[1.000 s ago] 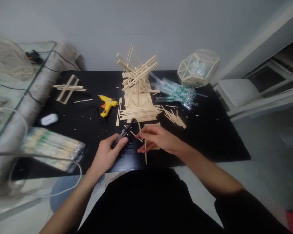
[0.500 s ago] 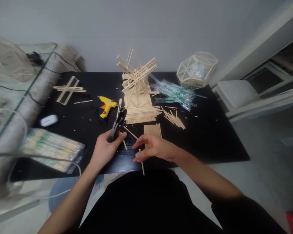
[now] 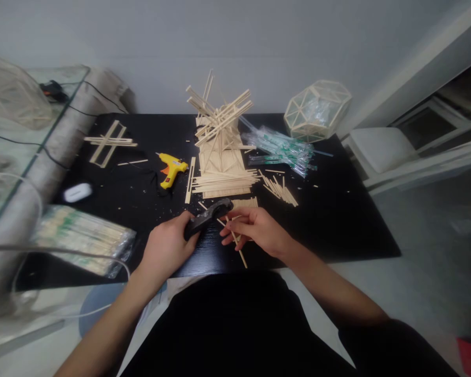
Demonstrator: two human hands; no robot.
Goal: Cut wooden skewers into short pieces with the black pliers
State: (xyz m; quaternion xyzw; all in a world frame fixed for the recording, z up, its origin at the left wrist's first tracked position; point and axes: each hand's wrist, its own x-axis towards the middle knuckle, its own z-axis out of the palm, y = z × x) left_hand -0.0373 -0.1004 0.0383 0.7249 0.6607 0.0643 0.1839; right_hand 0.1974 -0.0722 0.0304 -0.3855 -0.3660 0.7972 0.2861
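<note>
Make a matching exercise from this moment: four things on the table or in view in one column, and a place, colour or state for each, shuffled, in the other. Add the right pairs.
Column one
1. Left hand
2. Glue gun
3. Right hand
4. Bag of sticks

Column two
A. Holds a thin stick between its fingers
B. Is yellow and orange
C. Lies at the near left of the black table
D. Grips a dark tool

Right pairs: 1-D, 2-B, 3-A, 4-C

tool [image 3: 209, 217] left of stick [image 3: 242, 256] | model [image 3: 222, 157] behind | glue gun [image 3: 174, 168] behind-left
</note>
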